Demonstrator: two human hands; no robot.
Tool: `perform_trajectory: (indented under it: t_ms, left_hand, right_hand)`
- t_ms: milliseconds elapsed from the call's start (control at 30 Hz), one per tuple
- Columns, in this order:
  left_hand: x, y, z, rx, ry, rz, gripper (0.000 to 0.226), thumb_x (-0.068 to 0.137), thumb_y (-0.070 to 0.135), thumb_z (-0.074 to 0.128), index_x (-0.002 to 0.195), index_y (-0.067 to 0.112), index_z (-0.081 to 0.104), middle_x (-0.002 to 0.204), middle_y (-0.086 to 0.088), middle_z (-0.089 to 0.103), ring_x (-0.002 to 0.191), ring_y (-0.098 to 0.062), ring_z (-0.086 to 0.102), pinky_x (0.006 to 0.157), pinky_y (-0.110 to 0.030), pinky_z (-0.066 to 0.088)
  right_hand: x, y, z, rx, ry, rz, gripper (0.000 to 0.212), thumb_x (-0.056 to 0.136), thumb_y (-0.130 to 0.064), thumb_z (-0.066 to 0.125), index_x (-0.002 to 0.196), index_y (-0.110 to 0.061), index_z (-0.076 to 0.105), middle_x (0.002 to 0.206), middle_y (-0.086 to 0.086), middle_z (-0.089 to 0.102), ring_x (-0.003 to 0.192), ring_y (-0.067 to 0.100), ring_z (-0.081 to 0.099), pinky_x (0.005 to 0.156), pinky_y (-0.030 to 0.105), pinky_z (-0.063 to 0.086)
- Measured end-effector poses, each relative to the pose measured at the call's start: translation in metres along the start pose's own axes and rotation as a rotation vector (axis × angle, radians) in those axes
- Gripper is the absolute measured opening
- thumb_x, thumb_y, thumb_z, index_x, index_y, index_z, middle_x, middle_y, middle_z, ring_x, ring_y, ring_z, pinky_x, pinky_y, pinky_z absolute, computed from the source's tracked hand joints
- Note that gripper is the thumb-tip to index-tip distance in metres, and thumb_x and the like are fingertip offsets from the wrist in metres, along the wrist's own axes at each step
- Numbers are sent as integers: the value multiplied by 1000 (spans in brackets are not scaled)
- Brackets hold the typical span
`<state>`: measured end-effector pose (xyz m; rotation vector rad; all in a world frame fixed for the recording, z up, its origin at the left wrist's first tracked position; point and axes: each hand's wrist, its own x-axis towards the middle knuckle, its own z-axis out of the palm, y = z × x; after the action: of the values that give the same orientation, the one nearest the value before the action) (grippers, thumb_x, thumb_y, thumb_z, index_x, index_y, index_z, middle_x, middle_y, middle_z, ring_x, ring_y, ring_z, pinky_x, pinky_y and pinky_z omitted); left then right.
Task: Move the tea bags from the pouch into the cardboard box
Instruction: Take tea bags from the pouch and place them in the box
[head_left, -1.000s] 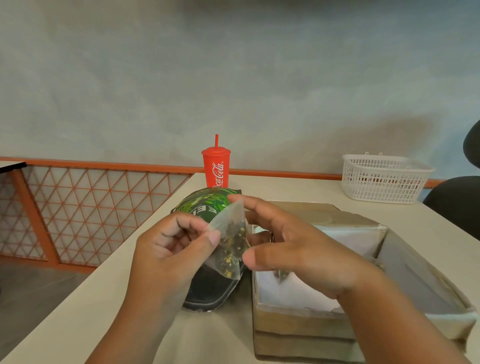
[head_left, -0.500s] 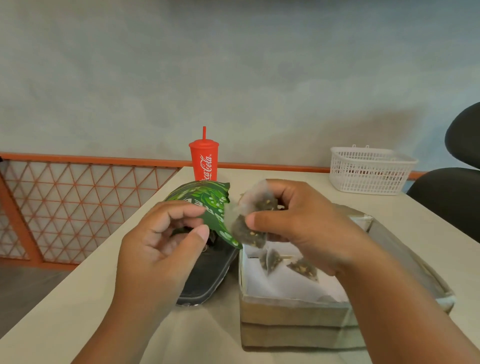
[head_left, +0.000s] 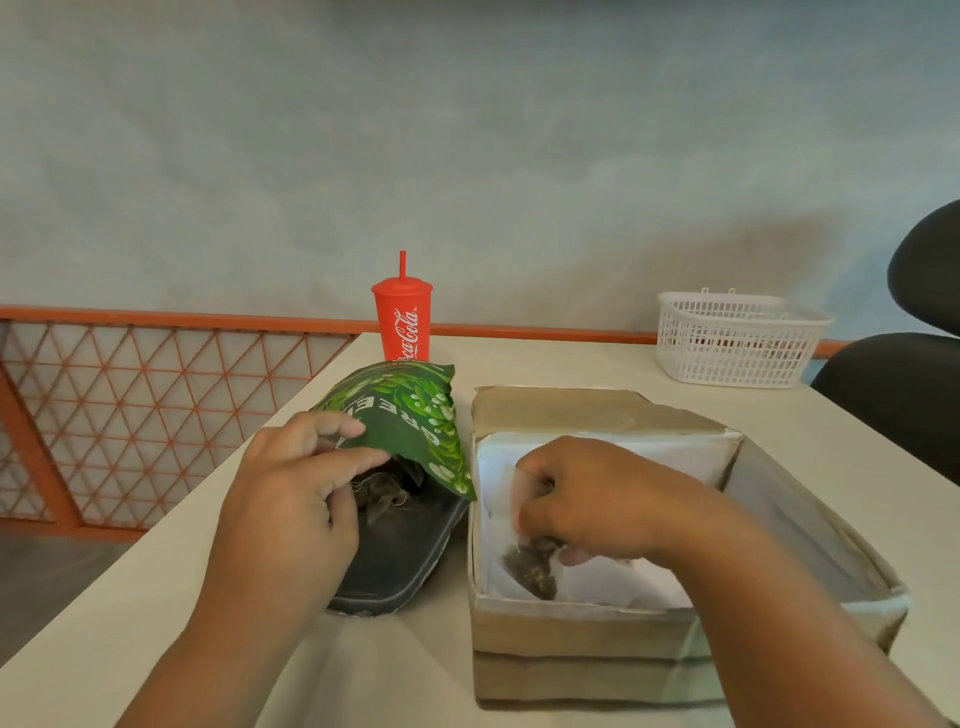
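The translucent mesh tea bag (head_left: 530, 569), dark with loose leaf, sits low in the near-left corner of the open brown cardboard box (head_left: 571, 636), against the white paper lining (head_left: 613, 587). This view does not show whether it rests on the paper. Your right hand (head_left: 587, 499) is down inside the box, knuckles up and fingers curled, pinching the top of that tea bag between thumb and fingertips. The box stands on the pale beige table (head_left: 156, 597) right in front of you, and a brown flap (head_left: 571, 410) lies across its far end.

Just left of the box, close against its side wall, lies the green leaf-printed pouch (head_left: 410, 415), with its mouth toward you. Your left hand (head_left: 296, 499) grips the upper lip of the pouch between thumb and curled fingers and holds it lifted, so the dark inside shows. More tea bags (head_left: 384, 493) lie bunched in there, just beyond your left thumb, with thin strings visible.

Further back on the table, behind the pouch, a red plastic Coca-Cola cup (head_left: 402, 325) with a lid and a red straw stands upright. Well off to the right, at the far edge, is a white plastic lattice basket (head_left: 737, 338). A black chair (head_left: 904, 374) stands past the right side of the table. To your left, an orange diamond-pattern railing (head_left: 130, 405) runs below the grey wall (head_left: 467, 156).
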<state>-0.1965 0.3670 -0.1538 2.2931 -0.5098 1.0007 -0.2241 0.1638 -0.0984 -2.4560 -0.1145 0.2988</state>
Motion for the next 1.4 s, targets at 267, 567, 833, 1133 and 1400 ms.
perform_trajectory:
  t_ms: [267, 567, 833, 1133, 1400]
  left_hand:
    - [-2, 4, 2, -1, -5, 12, 31, 70, -15, 65, 94, 4, 73, 103, -8, 64, 86, -33, 58, 71, -38, 49]
    - [-3, 3, 3, -11, -20, -10, 34, 73, -13, 63, 102, 3, 71, 108, -7, 62, 90, -33, 57, 73, -40, 49]
    - [-3, 2, 5, 21, -68, -26, 63, 70, -19, 59, 124, 12, 58, 129, -5, 53, 109, -26, 47, 86, -39, 44]
    - [-3, 3, 4, 16, 27, 50, 57, 73, -17, 54, 126, 3, 54, 127, -9, 54, 116, -21, 43, 93, -31, 36]
    - [-6, 29, 0, 31, 243, 233, 32, 82, 11, 46, 103, 1, 69, 104, -4, 57, 89, -18, 52, 79, -13, 39]
  right_hand:
    - [-8, 3, -14, 128, -2, 7, 16, 91, -12, 50, 80, -13, 62, 74, 5, 66, 59, 10, 61, 52, 19, 49]
    - [4, 9, -2, -35, 126, -3, 26, 90, -26, 52, 117, -27, 55, 116, -4, 57, 94, 15, 63, 87, 31, 49]
    - [-7, -7, -5, 80, 249, -264, 22, 92, -19, 53, 92, -38, 62, 93, -21, 55, 77, -8, 53, 62, 7, 39]
    - [7, -15, 32, -181, 194, -375, 57, 98, -19, 42, 145, -38, 17, 152, -26, 4, 141, 5, 11, 97, 12, 9]
    - [12, -16, 28, -77, 309, -436, 55, 95, -7, 38, 144, -31, 27, 151, -21, 18, 136, -5, 15, 87, -12, -3]
